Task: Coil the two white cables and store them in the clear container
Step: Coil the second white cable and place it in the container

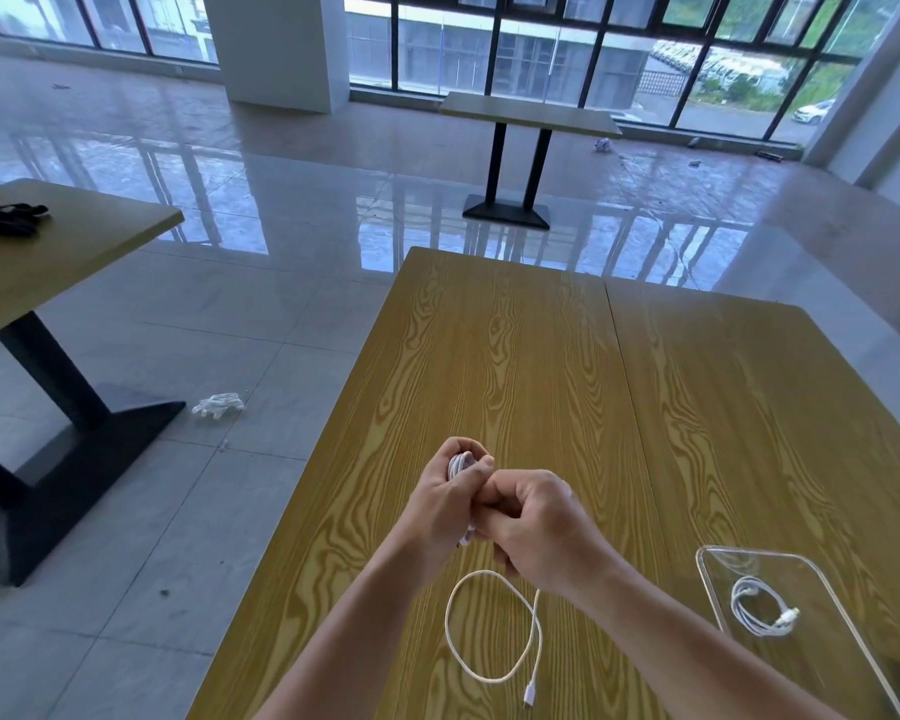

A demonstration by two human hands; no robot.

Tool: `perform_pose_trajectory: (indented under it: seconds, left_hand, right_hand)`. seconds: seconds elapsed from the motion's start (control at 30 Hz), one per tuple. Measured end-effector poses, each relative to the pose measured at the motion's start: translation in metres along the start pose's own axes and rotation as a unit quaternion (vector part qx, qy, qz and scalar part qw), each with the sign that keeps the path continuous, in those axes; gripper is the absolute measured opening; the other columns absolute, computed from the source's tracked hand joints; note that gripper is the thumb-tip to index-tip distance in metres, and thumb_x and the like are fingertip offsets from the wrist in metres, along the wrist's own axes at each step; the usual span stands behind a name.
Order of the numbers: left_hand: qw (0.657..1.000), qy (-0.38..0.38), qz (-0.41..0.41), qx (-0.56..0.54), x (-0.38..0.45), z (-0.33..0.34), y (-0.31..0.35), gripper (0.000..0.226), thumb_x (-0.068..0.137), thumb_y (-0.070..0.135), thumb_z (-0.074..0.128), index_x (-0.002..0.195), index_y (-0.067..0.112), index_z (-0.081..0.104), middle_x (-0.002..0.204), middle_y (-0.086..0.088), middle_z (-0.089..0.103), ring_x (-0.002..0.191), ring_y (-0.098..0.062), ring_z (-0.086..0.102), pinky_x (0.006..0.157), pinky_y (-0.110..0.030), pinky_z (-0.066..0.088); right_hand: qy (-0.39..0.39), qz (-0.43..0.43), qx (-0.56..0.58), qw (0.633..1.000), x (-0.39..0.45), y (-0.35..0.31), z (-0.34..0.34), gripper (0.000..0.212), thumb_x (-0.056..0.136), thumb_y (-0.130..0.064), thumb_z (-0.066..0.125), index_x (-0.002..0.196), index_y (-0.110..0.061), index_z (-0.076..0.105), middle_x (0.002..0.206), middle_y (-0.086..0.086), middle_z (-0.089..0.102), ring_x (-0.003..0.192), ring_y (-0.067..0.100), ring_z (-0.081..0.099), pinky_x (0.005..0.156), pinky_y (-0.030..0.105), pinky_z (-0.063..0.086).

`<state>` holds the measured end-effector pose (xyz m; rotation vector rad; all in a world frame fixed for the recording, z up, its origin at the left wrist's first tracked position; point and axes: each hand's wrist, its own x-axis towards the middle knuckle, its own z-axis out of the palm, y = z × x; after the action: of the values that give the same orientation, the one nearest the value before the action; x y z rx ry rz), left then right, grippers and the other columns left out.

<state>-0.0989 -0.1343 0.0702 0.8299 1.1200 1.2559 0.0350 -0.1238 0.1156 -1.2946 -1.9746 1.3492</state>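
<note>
Both hands over the desk (515, 356): left hand (445, 504) grips the wound white cable (458, 465), right hand (539, 532) pinches its loose tail, which loops onto the wood. Second coiled cable (759, 608) lies inside the clear container (718, 563), to the right.

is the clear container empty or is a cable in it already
Not empty: one coiled white cable already lies inside the clear container.

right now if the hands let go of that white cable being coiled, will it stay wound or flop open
Probably flop open. The thin white cable's loose tail lies limp in a wide loop on the wooden table, so it looks soft, not stiff. The wound part seems kept together only by the left hand and right hand. It looks light, unlikely to roll.
</note>
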Motion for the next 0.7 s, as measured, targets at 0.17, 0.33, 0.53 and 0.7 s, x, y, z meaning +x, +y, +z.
perform_pose_trajectory:
  seconds: [0.17, 0.33, 0.53, 0.7]
  left_hand:
    - [0.996, 0.047, -0.007, -0.079, 0.002, -0.004, 0.004, 0.014, 0.100, 0.021, 0.052, 0.087, 0.016, 0.056, 0.078, -0.006, 0.060, 0.059, -0.020, 0.055, 0.053, -0.034, 0.043]
    - [0.982, 0.131, 0.007, -0.133, 0.008, -0.021, 0.017, 0.016, 0.103, 0.018, 0.047, 0.089, 0.017, 0.055, 0.072, -0.002, 0.064, 0.060, -0.017, 0.060, 0.048, -0.031, 0.049]
    - [0.967, 0.182, 0.030, -0.173, 0.018, -0.047, 0.037, 0.021, 0.103, 0.025, 0.048, 0.087, 0.021, 0.060, 0.073, -0.002, 0.067, 0.060, -0.018, 0.061, 0.048, -0.033, 0.048]
    - [0.990, 0.086, 0.013, -0.112, 0.016, -0.040, 0.037, 0.020, 0.102, 0.023, 0.049, 0.087, 0.020, 0.060, 0.079, -0.006, 0.065, 0.062, -0.020, 0.061, 0.051, -0.032, 0.049]
  right_hand:
    - [-0.028, 0.006, 0.023, 0.999, -0.004, 0.003, -0.002, 0.016, 0.092, -0.017, 0.068, 0.079, -0.025, 0.075, 0.070, 0.003, 0.073, 0.048, 0.009, 0.060, 0.046, 0.024, 0.049]
    - [-0.108, 0.030, -0.033, 0.993, -0.010, 0.011, -0.011, 0.024, 0.094, -0.017, 0.067, 0.073, -0.029, 0.071, 0.062, -0.007, 0.070, 0.046, 0.003, 0.055, 0.046, 0.019, 0.044]
    - [-0.187, 0.139, -0.077, 0.969, -0.009, 0.028, -0.025, 0.019, 0.095, -0.022, 0.068, 0.077, -0.023, 0.074, 0.070, -0.003, 0.074, 0.046, 0.005, 0.055, 0.042, 0.018, 0.044]
    - [-0.098, 0.159, -0.173, 0.967, 0.006, 0.036, -0.033, 0.018, 0.093, -0.014, 0.064, 0.077, -0.015, 0.072, 0.071, 0.002, 0.071, 0.045, 0.006, 0.057, 0.043, 0.018, 0.046]
